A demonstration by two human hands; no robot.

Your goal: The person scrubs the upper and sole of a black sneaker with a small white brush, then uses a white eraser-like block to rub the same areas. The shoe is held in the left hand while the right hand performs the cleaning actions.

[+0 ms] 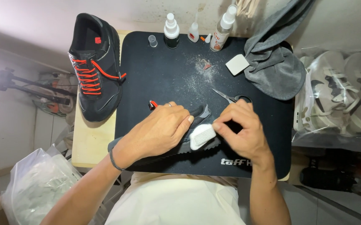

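My left hand (157,131) presses down on a black shoe (199,114) that lies on its side on the black mat (168,71). A red lace end shows just left of the fingers. My right hand (243,129) grips a small white brush (201,135) and holds its bristles against the shoe's sole edge. The hands hide most of that shoe. The matching black shoe with red laces (95,66) stands at the mat's left edge on the wooden table.
Scissors (230,97) lie just above my right hand. Spray bottles (171,31), a small white glue bottle (193,32) and a clear cap stand at the mat's far edge. A grey cloth (274,68) and white block (236,64) sit right. Bagged light-coloured shoes (338,96) lie further right.
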